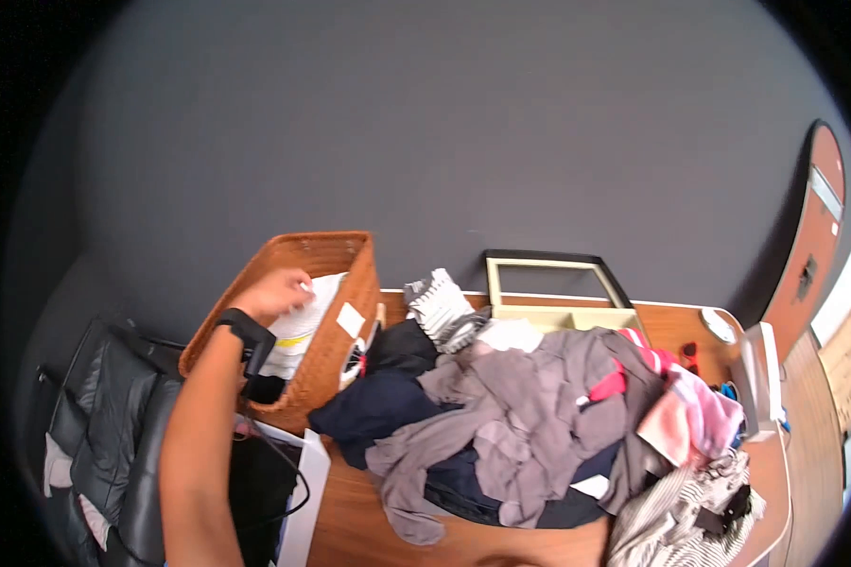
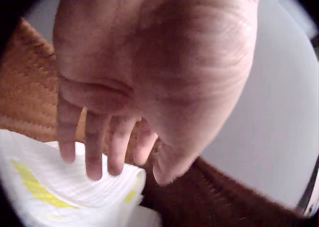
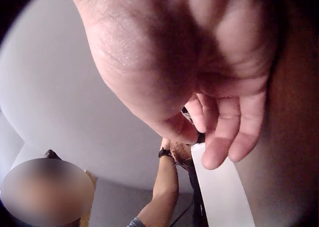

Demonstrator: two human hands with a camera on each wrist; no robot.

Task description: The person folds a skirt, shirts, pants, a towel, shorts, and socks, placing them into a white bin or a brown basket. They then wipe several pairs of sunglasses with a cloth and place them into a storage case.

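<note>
My left hand is over the woven brown basket, its fingers hanging loosely down in the left wrist view, with nothing held. Inside the basket lies a white cloth with yellow marks, close below the fingertips. A dark item sits at the basket's near end. My right hand appears in its own wrist view with fingers loosely bent and nothing between them. A white edge shows just beyond those fingers.
Rumpled grey-brown clothes are heaped on the wooden table, with navy, pink and striped garments around them. Behind stand a folded striped cloth and an open framed box. A black chair is at left.
</note>
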